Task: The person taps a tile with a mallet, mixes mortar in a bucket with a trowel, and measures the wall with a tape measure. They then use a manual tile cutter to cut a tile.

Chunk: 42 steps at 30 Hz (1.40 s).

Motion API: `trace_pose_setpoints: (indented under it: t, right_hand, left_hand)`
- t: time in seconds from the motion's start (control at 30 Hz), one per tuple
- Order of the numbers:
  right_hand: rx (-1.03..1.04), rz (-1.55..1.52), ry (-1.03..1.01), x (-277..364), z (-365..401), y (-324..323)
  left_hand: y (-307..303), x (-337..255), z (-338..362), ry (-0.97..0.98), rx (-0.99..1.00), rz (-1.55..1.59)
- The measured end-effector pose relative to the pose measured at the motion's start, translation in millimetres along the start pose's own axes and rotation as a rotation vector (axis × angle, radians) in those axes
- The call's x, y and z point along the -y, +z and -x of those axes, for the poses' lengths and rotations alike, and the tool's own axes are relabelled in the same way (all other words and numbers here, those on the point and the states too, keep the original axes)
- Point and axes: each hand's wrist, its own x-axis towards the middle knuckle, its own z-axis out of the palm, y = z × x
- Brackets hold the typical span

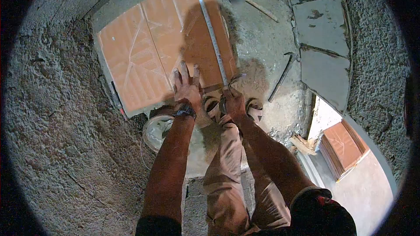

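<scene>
My left hand (187,91) lies with its fingers spread on the near edge of an orange-brown tile (173,6), and a watch (187,110) is on that wrist. In my right hand (234,102) is a tape measure, whose case is mostly hidden by the fingers. Its pale blade (211,30) runs out across the tile, close to the right side, up to the far edge. A second tile (129,61) of the same colour lies along the left, with a thin dark seam between the two. White lines and smears mark both surfaces.
A mallet (261,9) and a hammer (282,76) lie on the concrete floor to the right. Grey slabs (323,28) line the right wall. A whitish bucket (151,133) stands by my left forearm. Stacked tiles (345,144) show through the lower-right opening. Rough walls flank both sides.
</scene>
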Motion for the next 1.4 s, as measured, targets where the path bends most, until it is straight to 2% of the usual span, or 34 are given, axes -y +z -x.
trace_pose_setpoints:
  t: [0.07, 0.1, 0.17, 0.2, 0.23, 0.27, 0.3, 0.33, 0.37, 0.4, 0.47, 0.5, 0.53, 0.57, 0.6, 0.63, 0.7, 0.73, 0.8, 0.83, 0.9, 0.97, 1.03, 1.1, 1.13, 1.23, 1.27, 1.33, 1.4]
  right_hand:
    - [0.014, -0.015, 0.019, 9, 3, -1]
    - [-0.005, -0.094, 0.138, 29, 8, -3]
    - [-0.031, -0.176, 0.244, 36, 16, -5]
    - [-0.024, -0.113, 0.017, 19, 20, -8]
    - [0.008, -0.092, -0.002, 20, 28, -15]
    - [0.039, -0.072, -0.021, 21, 35, -21]
    - [0.027, -0.069, -0.037, 39, 44, -30]
    - [0.144, -0.068, 0.108, 65, 56, -39]
    - [0.262, -0.069, 0.252, 86, 69, -44]
    - [0.126, -0.171, 0.190, 95, 89, -40]
    - [0.068, -0.302, 0.184, 51, 127, -44]
    - [0.162, -0.129, 0.100, 12, 134, -59]
    - [0.240, 0.038, 0.003, -26, 142, -73]
    - [0.323, 0.412, -0.229, -34, 154, -85]
    - [0.315, 0.466, -0.164, -32, 179, -89]
    - [0.314, 0.395, 0.046, -12, 193, -90]
    - [0.283, 0.214, 0.418, 42, 215, -91]
    - [0.254, 0.106, 0.583, 68, 225, -92]
    - [0.457, -0.531, 0.788, 82, 251, -107]
    - [0.434, -0.553, 0.768, 75, 267, -109]
    - [0.313, -0.319, 0.711, 53, 301, -110]
    - [0.288, -0.419, 0.728, 21, 329, -122]
    - [0.280, -0.515, 0.740, 18, 341, -132]
    - [0.153, -0.591, 0.823, 31, 354, -140]
    - [0.191, -0.591, 0.791, 31, 356, -144]
    - [0.108, -0.519, 0.795, 48, 363, -166]
    - [0.034, -0.547, 0.827, 86, 367, -179]
    - [-0.015, -0.589, 0.733, 85, 379, -195]
    - [-0.037, -0.641, 0.634, 74, 390, -210]
  left_hand:
    - [-4, 1, 1, 0.021, 0.000, 0.022]
    - [-14, -2, 2, 0.022, -0.005, 0.020]
    - [-43, -13, 6, -0.026, 0.131, 0.070]
    - [-39, -12, 2, -0.032, 0.124, 0.159]
    - [-22, -6, -5, -0.019, 0.091, 0.342]
    - [13, 6, -22, 0.026, 0.028, 0.697]
    - [43, 11, -30, 0.151, -0.008, 1.242]
    - [55, 11, -35, 0.278, 0.085, 1.653]
    - [32, 2, -25, 0.300, 0.192, 1.769]
    - [8, -7, -15, 0.309, 0.304, 1.878]
    - [-45, -45, 33, -0.270, 0.221, 1.334]
    - [-2, -42, 48, -0.221, 0.275, 1.749]
    - [3, -45, 58, -0.078, 0.324, 1.666]
    - [8, -47, 69, 0.065, 0.358, 1.585]
    - [18, -51, 81, 0.135, 0.285, 1.343]
    - [28, -54, 93, 0.187, 0.206, 1.099]
    - [87, -59, 116, 0.143, 0.088, 1.183]
    - [90, -65, 127, 0.117, 0.150, 1.330]
    - [77, -80, 144, 0.118, 0.233, 1.457]
    - [58, -86, 160, 0.102, 0.248, 1.457]
    - [36, -98, 171, 0.129, 0.279, 1.445]
    - [28, -105, 178, -0.023, 0.442, 1.393]
    - [14, -119, 192, 0.079, 0.493, 1.377]
    - [3, -135, 210, 0.223, 0.592, 1.355]
    - [14, -139, 216, 0.256, 0.594, 1.336]
    - [54, -150, 235, 0.415, 0.808, 1.057]
    - [55, -158, 244, 0.610, 0.662, 0.931]
    - [53, -181, 254, 0.845, 0.505, 0.770]
    - [50, -211, 259, 0.151, 0.825, 0.811]
